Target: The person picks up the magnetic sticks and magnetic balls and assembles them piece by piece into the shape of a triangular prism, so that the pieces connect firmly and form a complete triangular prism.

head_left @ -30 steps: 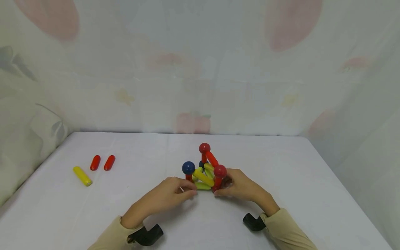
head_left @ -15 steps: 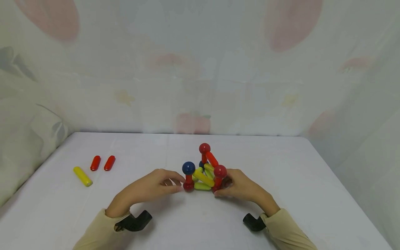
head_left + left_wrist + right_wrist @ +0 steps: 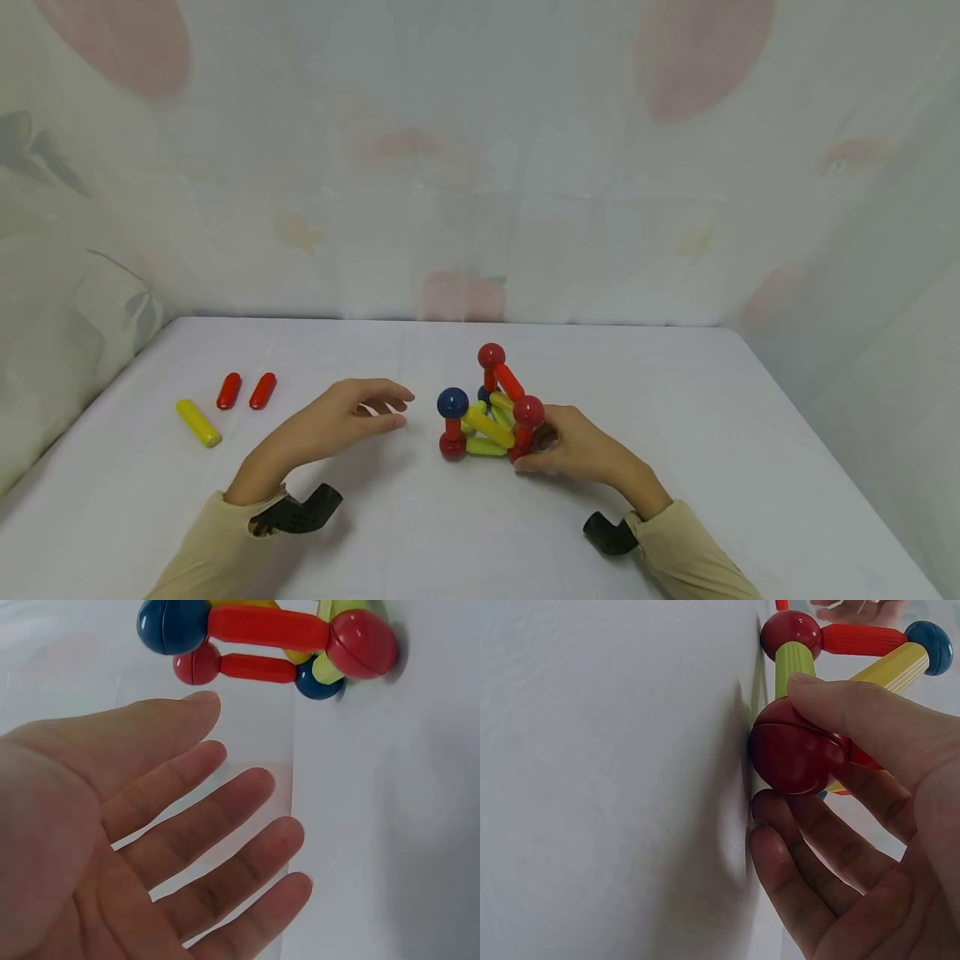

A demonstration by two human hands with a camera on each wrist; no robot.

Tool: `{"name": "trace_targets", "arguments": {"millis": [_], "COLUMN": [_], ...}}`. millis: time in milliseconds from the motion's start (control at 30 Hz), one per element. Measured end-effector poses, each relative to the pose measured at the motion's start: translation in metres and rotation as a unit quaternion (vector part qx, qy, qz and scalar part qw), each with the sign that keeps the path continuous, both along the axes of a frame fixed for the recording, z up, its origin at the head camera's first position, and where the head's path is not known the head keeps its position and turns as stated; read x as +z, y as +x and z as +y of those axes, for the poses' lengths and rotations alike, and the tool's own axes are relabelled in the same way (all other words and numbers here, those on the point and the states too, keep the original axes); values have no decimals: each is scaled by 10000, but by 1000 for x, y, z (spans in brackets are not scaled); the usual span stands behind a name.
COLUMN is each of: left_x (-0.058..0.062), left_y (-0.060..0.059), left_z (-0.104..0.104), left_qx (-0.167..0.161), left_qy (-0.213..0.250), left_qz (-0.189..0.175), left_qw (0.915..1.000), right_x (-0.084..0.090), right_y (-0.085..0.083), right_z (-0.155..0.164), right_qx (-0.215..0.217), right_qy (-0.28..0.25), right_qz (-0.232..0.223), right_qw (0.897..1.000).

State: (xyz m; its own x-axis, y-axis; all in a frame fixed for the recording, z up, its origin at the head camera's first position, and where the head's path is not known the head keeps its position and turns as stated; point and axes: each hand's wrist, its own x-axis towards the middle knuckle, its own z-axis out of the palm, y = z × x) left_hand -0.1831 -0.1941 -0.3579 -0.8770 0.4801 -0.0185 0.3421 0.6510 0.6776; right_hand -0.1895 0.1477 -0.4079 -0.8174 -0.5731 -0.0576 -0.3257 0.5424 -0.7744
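A frame of magnetic sticks and balls stands on the table. It has a blue ball (image 3: pixel 452 403) at upper left, red balls at upper right and back, a yellow stick (image 3: pixel 489 426) across the front top and a red stick (image 3: pixel 509 382) along the right. Yellow-green sticks (image 3: pixel 487 447) join the base. My right hand (image 3: pixel 577 446) holds the lower right red ball (image 3: pixel 795 754), thumb on one side and fingers on the other. My left hand (image 3: pixel 330 421) is apart from the frame on its left, fingers spread and empty in the left wrist view.
Two loose red sticks (image 3: pixel 229 391) and a yellow stick (image 3: pixel 198 423) lie at the left of the white table (image 3: pixel 675 383). A patterned cloth (image 3: pixel 585 208) hangs behind the table's far edge and along its sides.
My left hand has let go of the frame's lower left corner and drawn back to the left, uncovering the red ball there. My right hand and the frame have stayed in place.
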Motion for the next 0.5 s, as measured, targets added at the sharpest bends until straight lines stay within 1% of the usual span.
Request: {"name": "trace_targets", "arguments": {"millis": [133, 300, 400, 500], "left_x": [1, 1, 1, 2], "left_y": [-3, -5, -6, -8], "left_z": [-7, -17, -23, -29], "left_qx": [323, 729, 916, 1032], "left_qy": [21, -34, -112, -146], "left_qz": [132, 420, 574, 714], "left_qw": [9994, 9965, 9941, 9920], "right_x": [1, 0, 0, 0], "right_y": [1, 1, 1, 1], "right_z": [0, 0, 0, 0], "right_qx": [-4, -7, 1, 0], "right_qy": [-3, -5, -1, 5], "right_qz": [-7, -17, -2, 12], "right_qw": [10000, 10000, 10000, 10000]}}
